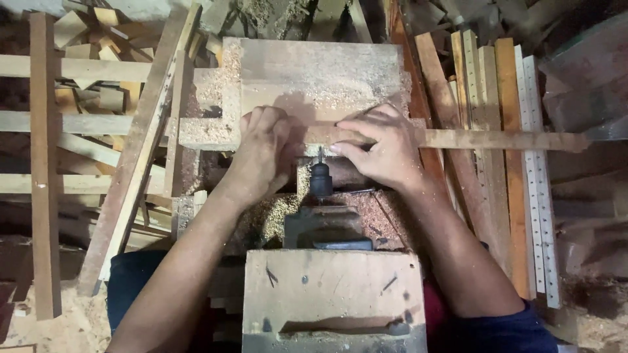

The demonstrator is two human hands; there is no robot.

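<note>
A long narrow wooden strip (497, 139) lies crosswise on a sawdust-covered machine table (314, 72). My left hand (261, 153) grips the strip left of centre, fingers curled over its top. On the right, my right hand (386, 147) presses on the same strip with fingers spread. Between the two hands, a dark drill chuck with a thin bit (320, 176) points at the strip's near edge. The chuck sticks out of a dusty boxy wooden housing (333, 294) close to me.
Loose wooden slats and offcuts (85, 131) are piled at the left. Several long planks (504, 163) lean at the right, beside pale perforated strips (540, 196). Sawdust covers the machine bed (379, 216) and the floor (72, 327).
</note>
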